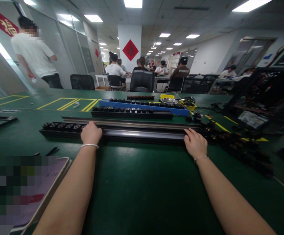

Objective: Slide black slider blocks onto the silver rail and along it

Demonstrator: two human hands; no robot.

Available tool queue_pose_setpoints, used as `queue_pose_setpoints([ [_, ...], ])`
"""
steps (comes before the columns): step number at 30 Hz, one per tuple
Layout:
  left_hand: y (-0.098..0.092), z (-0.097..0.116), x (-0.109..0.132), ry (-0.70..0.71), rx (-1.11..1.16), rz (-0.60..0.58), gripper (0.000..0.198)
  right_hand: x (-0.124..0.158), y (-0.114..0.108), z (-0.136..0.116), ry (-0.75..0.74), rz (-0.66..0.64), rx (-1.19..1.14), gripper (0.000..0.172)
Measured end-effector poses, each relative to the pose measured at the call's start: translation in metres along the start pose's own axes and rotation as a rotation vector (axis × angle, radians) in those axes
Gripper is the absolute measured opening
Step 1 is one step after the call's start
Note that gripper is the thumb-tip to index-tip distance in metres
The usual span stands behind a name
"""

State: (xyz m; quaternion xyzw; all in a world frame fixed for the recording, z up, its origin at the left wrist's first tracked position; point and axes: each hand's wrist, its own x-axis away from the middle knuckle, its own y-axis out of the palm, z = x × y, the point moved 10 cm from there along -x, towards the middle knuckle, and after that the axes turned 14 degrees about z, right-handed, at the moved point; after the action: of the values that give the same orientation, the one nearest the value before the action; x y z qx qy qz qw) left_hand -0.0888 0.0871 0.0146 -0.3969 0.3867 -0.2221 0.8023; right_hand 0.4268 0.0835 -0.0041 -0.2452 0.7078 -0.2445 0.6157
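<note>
A long black channel rail (142, 133) with a shiny inner face lies crosswise in front of me. Near its left end, my left hand (91, 133) is closed over it, fingers curled across the top. Just left of those fingers, a row of small black round parts (67, 126) sits in the rail. My right hand (196, 142) grips the rail toward its right end, fingertips on the upper edge and thumb on the near side. A second rail (132, 123) lies directly behind. Whether a small part is under either hand is hidden.
Farther back are a blue rail (142, 106) and a black rail (132, 112), both with rows of parts. Loose black parts (244, 147) are heaped at right. A phone (44, 195) lies front left on the green table (142, 189). Behind it, several people sit; one walks at left.
</note>
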Motion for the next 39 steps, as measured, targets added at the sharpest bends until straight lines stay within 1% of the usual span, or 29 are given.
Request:
queue_pose_setpoints([
  [12,0.004,0.005,-0.001,0.013,0.007,-0.036,0.046,0.0,-0.001,0.0,0.033,-0.032,-0.036,0.044],
  [18,0.004,0.012,0.002,0.04,0.006,-0.056,0.046,-0.001,0.0,0.001,0.024,-0.015,-0.056,0.043],
  [27,0.006,0.023,0.007,0.08,0.007,-0.079,0.045,-0.001,-0.001,-0.001,0.015,-0.037,-0.009,0.043],
  [39,0.008,0.032,0.011,0.116,0.011,-0.099,0.043,0.0,-0.001,0.0,0.025,-0.026,-0.036,0.044],
])
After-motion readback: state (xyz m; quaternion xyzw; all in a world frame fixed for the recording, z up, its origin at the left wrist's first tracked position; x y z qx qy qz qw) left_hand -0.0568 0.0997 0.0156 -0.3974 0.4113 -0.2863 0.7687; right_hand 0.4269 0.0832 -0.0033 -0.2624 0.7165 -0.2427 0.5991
